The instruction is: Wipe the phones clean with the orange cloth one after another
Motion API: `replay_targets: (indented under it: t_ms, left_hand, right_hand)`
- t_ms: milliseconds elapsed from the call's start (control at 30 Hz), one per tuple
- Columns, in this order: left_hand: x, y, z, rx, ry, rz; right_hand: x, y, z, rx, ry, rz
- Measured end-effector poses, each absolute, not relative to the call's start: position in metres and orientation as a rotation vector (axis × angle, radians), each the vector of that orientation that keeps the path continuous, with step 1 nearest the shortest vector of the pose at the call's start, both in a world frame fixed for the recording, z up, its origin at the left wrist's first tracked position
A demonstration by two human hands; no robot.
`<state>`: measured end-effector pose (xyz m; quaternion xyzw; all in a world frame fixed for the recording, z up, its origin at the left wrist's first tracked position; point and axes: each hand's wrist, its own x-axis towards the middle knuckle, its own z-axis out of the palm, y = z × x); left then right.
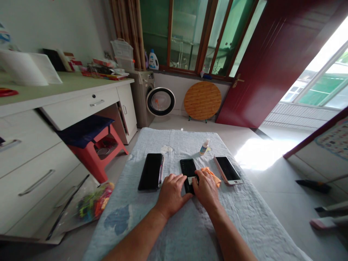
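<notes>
Grips the middle phone (188, 166), lying lengthwise away, by its near half, with curled left hand (170, 195) at its left edge, curled right hand (207, 189) at its right.

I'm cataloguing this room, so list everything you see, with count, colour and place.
middle phone: one, black, between hands
left phone: one visible, black, left
right phone: one, pink-white, right
cloth: one, orange, by right hand
spray bottle: one, white-blue, beyond cloth
cover: one, pale blue, underneath
stool: one, red, left
bag: one, clear, lower left
desk: one, white-green, left
paper roll: one, white, desktop
desk clutter: uncountable, mixed, desktop
washer: one, grey, beyond desk
round board: one, brown, far wall
door: one, red, right
hands: two, bare, left and right of middle phone
</notes>
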<state>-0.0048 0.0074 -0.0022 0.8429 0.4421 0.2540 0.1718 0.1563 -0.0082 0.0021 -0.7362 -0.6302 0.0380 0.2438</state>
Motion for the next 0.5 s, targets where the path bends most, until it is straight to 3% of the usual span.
replay_targets:
  t_ms: [200, 367, 500]
  left_hand:
    - [-0.005, 0.006, 0.005, 2.404, 1.224, 0.684]
    - [-0.004, 0.004, 0.004, 2.39, 1.218, 0.711]
    - [-0.003, 0.005, -0.001, 2.377, 1.234, 0.734]
  right_hand:
    - [0.16, -0.004, 0.004, -1.789, -1.43, 0.34]
    - [0.149, -0.003, 0.009, -1.509, -1.076, 0.762]
    - [0.142, -0.005, 0.011, -1.48, -1.09, 0.95]
